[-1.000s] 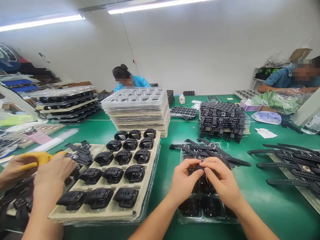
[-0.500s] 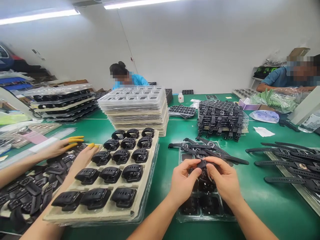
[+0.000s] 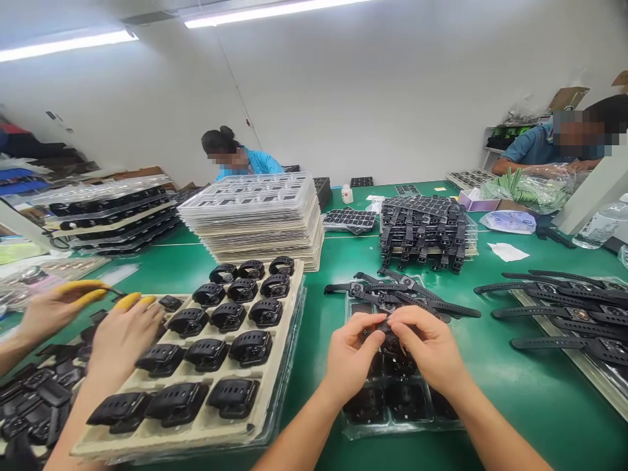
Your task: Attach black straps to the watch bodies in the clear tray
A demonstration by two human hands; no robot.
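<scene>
Two bare hands meet over the clear plastic blister tray (image 3: 392, 428) that lies on the green table mat (image 3: 515, 392) in front of the person. Left hand (image 3: 349, 356) and right hand (image 3: 428, 350) have their fingers curled in, and the thumb and forefinger tips of both are pinched together on one small black watch piece (image 3: 385, 325). Only a sliver of it shows between the fingertips, so I cannot tell just what part it is. It is held above the far half of the tray, off the tray's pockets, with the palms on either side of it and slightly nearer the person.

Beyond the tray's far edge, partly overlapping it, lies a loose heap of black watches with straps spread flat (image 3: 402, 294). Further back from the tray stands a stack of black strapped watches in layers (image 3: 424, 232). Left of the tray, just beside it, sits a beige pulp tray of black watches with straps buckled into loops (image 3: 216, 340), and behind that a tall pile of empty clear trays (image 3: 255, 216). Right of the blister tray, well apart, more black straps (image 3: 564, 314) lie in a row.

At the pulp tray's left edge, a co-worker's two hands with yellow fingertip covers (image 3: 98, 307) rest among loose black watch parts. Two more people in blue tops sit at the far side of the table.
</scene>
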